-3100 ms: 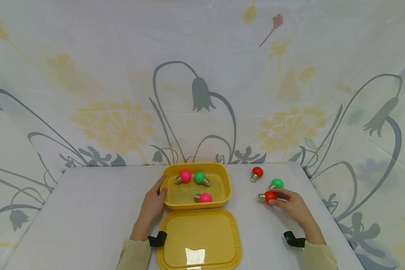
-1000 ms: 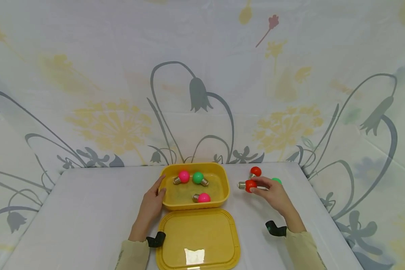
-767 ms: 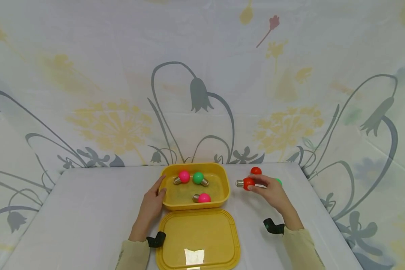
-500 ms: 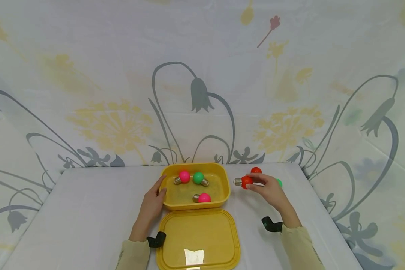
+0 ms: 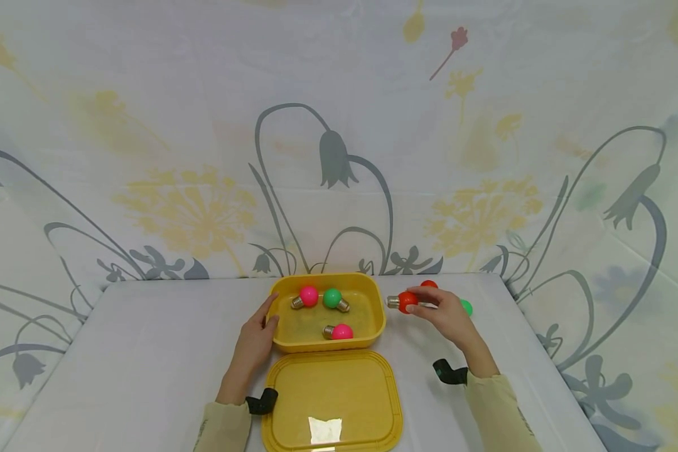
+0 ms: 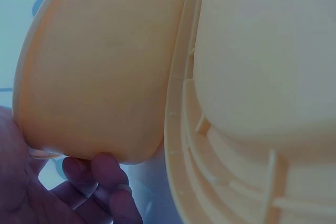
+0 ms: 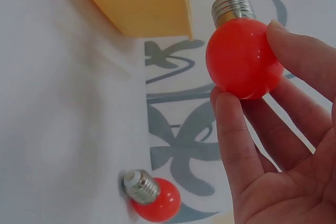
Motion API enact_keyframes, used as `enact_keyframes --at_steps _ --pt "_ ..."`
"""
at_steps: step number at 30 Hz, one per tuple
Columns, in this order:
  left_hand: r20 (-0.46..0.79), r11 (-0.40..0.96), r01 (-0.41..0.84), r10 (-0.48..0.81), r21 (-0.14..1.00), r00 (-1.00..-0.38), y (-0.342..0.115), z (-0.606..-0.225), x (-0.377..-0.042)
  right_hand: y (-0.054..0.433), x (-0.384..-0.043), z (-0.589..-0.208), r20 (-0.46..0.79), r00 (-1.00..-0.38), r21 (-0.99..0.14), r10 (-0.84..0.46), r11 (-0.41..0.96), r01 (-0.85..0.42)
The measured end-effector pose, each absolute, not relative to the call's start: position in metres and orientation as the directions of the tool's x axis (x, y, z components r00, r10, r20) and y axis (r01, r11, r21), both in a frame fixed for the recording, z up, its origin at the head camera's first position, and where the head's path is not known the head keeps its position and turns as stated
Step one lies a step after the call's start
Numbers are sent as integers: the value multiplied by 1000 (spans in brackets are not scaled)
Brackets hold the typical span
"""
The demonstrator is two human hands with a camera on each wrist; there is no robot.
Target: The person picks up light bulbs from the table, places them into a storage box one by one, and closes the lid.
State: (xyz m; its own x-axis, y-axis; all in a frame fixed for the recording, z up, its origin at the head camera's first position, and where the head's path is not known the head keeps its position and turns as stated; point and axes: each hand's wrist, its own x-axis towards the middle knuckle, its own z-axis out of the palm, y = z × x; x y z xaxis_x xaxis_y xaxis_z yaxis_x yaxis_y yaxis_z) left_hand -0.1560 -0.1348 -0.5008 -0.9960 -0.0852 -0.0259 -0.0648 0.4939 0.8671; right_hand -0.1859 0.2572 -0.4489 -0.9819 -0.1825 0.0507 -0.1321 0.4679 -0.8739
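My right hand [image 5: 443, 314] pinches a red light bulb [image 5: 408, 302] by its round globe, thumb on one side and fingers on the other. Its silver screw base points left, close to the right rim of a yellow plastic box [image 5: 329, 346]. In the right wrist view the red globe [image 7: 244, 59] sits at the fingertips, base upward. My left hand [image 5: 255, 339] holds the box at its left end; the left wrist view shows curled fingers [image 6: 107, 171] against the end wall. Inside the box lie two pink bulbs [image 5: 309, 295] [image 5: 342, 331] and a green bulb [image 5: 333, 297].
A yellow lid [image 5: 333, 395] lies flat in front of the box. Beyond the right hand is a second red bulb [image 5: 429, 284], partly hidden; another green bulb [image 5: 466, 307] shows behind that hand. A patterned cloth [image 5: 339, 138] hangs behind the white table [image 5: 164, 364].
My right hand has carried the red bulb leftward and slightly farther back, from beside the green bulb to near the box's right rim. The left hand stays at the box.
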Motion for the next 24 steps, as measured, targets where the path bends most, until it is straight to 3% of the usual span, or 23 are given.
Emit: enact_keyframes --at_steps 24 --pt "-23 491 -54 -70 869 -997 -135 -503 -157 235 -192 -450 46 -969 -861 -241 482 -161"
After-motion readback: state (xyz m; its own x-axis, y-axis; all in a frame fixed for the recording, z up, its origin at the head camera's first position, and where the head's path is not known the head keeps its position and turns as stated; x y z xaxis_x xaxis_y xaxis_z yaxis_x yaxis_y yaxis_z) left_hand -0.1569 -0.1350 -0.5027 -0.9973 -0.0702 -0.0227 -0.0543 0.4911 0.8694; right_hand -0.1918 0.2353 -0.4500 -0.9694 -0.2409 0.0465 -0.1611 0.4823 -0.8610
